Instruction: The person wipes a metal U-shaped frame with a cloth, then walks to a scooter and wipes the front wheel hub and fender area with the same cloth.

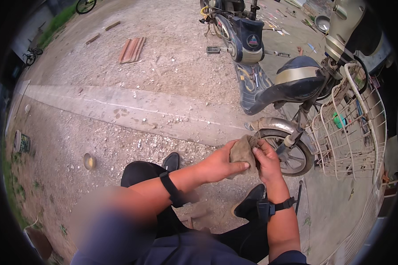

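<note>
A crumpled brown cloth (241, 153) is held up between my two hands. My left hand (219, 164) grips its left side, with the thumb laid across the lower front. At its right edge, my right hand (268, 158) pinches the fabric between thumb and fingers. Just beyond the cloth stands the front wheel (293, 159) of an electric bike, under a dirty metal mudguard (275, 124). My right hand overlaps part of the tyre; whether they touch, I cannot tell. A wrench (256, 79) lies on the bike's footboard (247, 91).
The bike's wire basket (353, 132) juts out at the right, with a green object (339, 120) seen through its mesh. A pedal (213, 50) sticks out leftward. Red ridged tiles (132, 49), a small bowl (89, 161) and a bucket (22, 141) rest on the gravelly ground.
</note>
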A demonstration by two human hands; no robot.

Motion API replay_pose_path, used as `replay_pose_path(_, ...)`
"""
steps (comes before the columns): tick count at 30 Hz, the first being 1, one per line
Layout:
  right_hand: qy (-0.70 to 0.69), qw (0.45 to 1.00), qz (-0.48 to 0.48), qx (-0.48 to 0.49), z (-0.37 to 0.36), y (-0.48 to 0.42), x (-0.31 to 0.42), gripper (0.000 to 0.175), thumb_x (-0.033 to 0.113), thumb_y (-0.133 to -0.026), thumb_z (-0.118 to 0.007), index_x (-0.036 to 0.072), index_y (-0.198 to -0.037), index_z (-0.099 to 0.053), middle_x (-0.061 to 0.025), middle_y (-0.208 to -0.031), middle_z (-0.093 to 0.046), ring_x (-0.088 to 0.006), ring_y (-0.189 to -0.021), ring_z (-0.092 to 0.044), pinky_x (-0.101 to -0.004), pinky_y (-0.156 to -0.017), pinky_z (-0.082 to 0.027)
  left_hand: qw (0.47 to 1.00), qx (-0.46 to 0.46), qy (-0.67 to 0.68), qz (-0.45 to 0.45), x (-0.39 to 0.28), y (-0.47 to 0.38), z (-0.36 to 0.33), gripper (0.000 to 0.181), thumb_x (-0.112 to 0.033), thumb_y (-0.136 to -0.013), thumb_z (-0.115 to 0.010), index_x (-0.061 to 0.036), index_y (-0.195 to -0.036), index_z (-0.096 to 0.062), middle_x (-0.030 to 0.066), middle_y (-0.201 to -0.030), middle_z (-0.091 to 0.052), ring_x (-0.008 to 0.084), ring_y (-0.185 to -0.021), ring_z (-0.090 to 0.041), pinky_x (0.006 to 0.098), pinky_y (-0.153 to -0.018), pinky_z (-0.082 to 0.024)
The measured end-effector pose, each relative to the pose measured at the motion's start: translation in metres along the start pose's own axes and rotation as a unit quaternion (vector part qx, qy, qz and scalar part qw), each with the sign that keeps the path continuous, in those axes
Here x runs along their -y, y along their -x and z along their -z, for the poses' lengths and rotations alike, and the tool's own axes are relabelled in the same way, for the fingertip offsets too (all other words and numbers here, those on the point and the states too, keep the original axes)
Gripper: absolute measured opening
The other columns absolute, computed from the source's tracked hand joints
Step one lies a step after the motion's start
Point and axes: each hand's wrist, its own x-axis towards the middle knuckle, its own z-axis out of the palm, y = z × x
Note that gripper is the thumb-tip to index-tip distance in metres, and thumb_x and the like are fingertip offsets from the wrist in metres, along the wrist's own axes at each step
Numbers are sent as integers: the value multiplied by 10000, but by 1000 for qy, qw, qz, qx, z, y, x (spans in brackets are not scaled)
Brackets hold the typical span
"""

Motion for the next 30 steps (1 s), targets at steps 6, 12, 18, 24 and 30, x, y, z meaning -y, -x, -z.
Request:
replay_pose_path(6,58,998,-35,-11,0,2,2,372,182,-1011,-620,66,-1361,-576,-40,-1165,-684,-130,-884,-683,-250,-687,-558,997,-62,-33,35,1,-2,0,699,-221,-892,-747,4,-1461,-409,129,-1139,-668,169,-932,-664,318,-770,-566)
replay_pose_path(12,52,999,-6,7,-5,6,8,561,209,-999,-656,65,-1493,-433,-64,-1314,-603,-145,-1005,-653,-284,-747,-574,990,-96,-96,-23,10,-5,0,681,-209,-898,-728,3,-1462,-411,144,-1151,-670,182,-959,-672,327,-810,-564)
replay_pose_path(18,91,993,27,71,-6,5,8,919,369,-839,-840,68,-1558,-353,-102,-1457,-458,-186,-1132,-595,-319,-870,-545,992,-79,-98,-5,6,-4,-1,702,-226,-893,-737,15,-1463,-404,159,-1158,-681,203,-992,-685,333,-847,-561)
replay_pose_path(24,124,989,22,75,-13,5,12,1001,311,-770,-895,51,-1562,-342,-97,-1467,-454,-192,-1155,-591,-324,-945,-511,991,-75,-106,31,-9,0,-3,696,-135,-845,-726,23,-1441,-404,221,-1207,-652,312,-1111,-666,386,-928,-539)
replay_pose_path(30,144,987,9,74,-13,6,11,942,254,-795,-873,40,-1552,-355,-95,-1447,-470,-198,-1174,-594,-330,-965,-508,987,-76,-140,4,9,-4,-2,756,-271,-889,-751,31,-1468,-371,185,-1132,-702,231,-1003,-708,346,-865,-563)
